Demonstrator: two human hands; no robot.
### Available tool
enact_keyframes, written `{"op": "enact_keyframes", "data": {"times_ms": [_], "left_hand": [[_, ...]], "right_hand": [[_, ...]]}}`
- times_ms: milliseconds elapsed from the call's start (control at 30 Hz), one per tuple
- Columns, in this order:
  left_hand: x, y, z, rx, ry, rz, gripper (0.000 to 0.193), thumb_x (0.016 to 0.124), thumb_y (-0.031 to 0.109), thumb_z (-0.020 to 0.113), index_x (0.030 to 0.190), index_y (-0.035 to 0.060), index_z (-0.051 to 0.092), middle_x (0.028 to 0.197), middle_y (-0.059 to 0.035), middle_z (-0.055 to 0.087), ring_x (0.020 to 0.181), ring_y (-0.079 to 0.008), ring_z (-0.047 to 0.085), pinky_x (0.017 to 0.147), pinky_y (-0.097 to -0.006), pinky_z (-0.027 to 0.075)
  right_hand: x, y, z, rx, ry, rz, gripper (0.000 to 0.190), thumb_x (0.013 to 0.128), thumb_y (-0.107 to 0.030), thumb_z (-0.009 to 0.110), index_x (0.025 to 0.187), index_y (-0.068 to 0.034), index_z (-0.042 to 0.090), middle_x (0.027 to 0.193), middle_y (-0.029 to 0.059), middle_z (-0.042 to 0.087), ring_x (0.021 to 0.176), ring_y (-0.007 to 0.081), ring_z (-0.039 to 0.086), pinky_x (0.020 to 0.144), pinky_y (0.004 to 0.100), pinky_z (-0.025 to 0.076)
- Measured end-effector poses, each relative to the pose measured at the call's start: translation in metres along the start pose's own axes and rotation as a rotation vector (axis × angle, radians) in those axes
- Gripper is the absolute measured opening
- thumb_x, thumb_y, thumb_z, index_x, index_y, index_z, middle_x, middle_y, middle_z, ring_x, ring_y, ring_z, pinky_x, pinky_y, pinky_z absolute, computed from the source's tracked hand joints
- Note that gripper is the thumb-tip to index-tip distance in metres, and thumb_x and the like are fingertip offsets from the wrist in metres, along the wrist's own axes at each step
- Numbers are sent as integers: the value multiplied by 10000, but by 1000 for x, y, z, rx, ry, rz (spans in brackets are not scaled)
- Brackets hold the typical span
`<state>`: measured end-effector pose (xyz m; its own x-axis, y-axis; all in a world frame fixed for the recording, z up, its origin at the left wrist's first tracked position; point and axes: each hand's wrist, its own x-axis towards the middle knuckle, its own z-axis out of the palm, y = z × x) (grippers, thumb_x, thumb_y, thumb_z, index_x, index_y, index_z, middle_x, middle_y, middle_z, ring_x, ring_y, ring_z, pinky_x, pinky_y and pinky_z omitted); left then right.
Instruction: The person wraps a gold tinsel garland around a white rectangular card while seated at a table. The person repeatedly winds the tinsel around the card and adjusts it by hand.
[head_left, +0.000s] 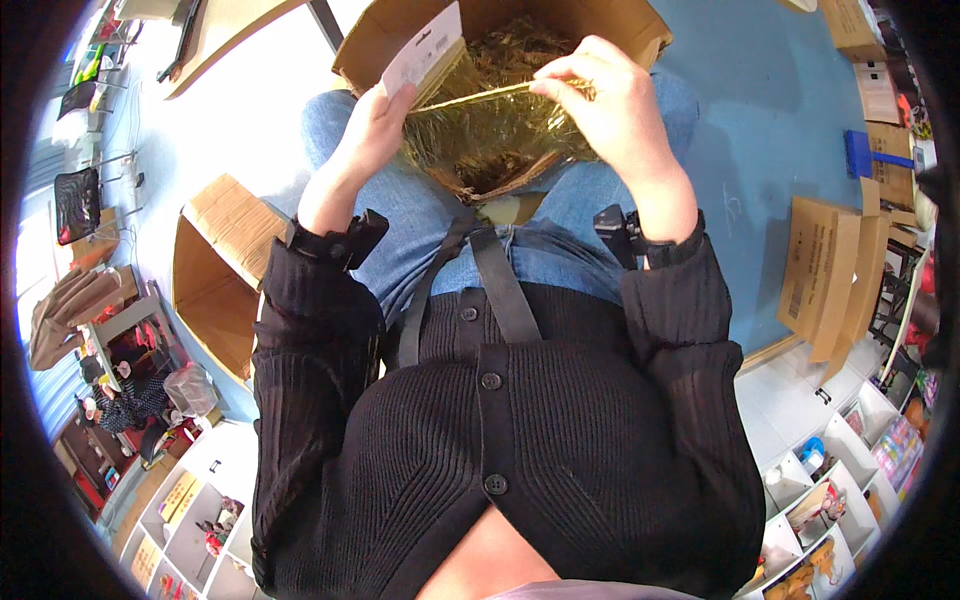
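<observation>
My left hand (379, 124) grips a white hang-card (426, 52) that has a slot at its top and bears a barcode. Gold tinsel fringe (480, 131) is attached to the card and hangs down beneath it. Between thumb and fingers, my right hand (615, 97) pinches the fringe's top band, which runs taut between both hands. The strands droop over an open cardboard box (615, 26) that stands between my knees. More shiny brown-gold tinsel (517, 45) lies inside this box. The fringe hides part of its near side.
An open cardboard box (217, 262) lies to my left on the blue floor. At right stand flattened cartons (817, 270) and a blue dustpan-like tool (859, 154). White cubby shelves (199, 540) with small figures are behind me. A table edge (225, 45) is at the upper left.
</observation>
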<state>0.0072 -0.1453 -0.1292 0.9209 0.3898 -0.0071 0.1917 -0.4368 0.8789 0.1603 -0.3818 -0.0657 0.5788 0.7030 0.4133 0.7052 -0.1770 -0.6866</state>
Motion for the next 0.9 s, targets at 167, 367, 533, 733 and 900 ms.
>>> {"op": "enact_keyframes", "data": {"times_ms": [167,367,533,733,900], "left_hand": [[-12,26,-11,-93,-120,-137,343,1029,217,484,1245,-40,552,1134,-113,653,1059,-172,566,934,-313,442],[-13,30,-8,-217,-228,-174,367,1032,243,486,1254,-40,561,1115,-74,654,1032,-152,562,924,-302,445],[-16,31,-13,-186,-274,-168,381,1033,269,489,1264,-22,572,1126,-68,651,1030,-153,563,914,-301,449],[-20,37,-13,-362,-303,-193,415,1031,294,494,1294,-21,560,1198,-83,635,1101,-167,548,953,-302,430],[-22,41,-14,-333,-297,-179,442,1027,303,505,1318,-28,539,1273,-106,606,1169,-182,529,997,-313,410]], "right_hand": [[0,35,12,99,-54,194,136,805,-210,766,854,-85,745,789,72,611,761,227,626,691,341,491],[-7,63,27,93,-69,238,150,826,-192,765,909,-68,749,843,30,642,843,143,618,771,269,468],[-8,82,38,154,-108,310,185,825,-235,763,926,-80,757,876,54,669,878,183,641,801,306,484],[-14,92,45,171,-110,301,220,809,-287,769,917,-96,762,896,89,679,900,242,655,820,354,493],[-16,93,49,219,-122,336,227,814,-278,767,929,-82,757,895,90,679,919,235,649,837,351,486]]}}
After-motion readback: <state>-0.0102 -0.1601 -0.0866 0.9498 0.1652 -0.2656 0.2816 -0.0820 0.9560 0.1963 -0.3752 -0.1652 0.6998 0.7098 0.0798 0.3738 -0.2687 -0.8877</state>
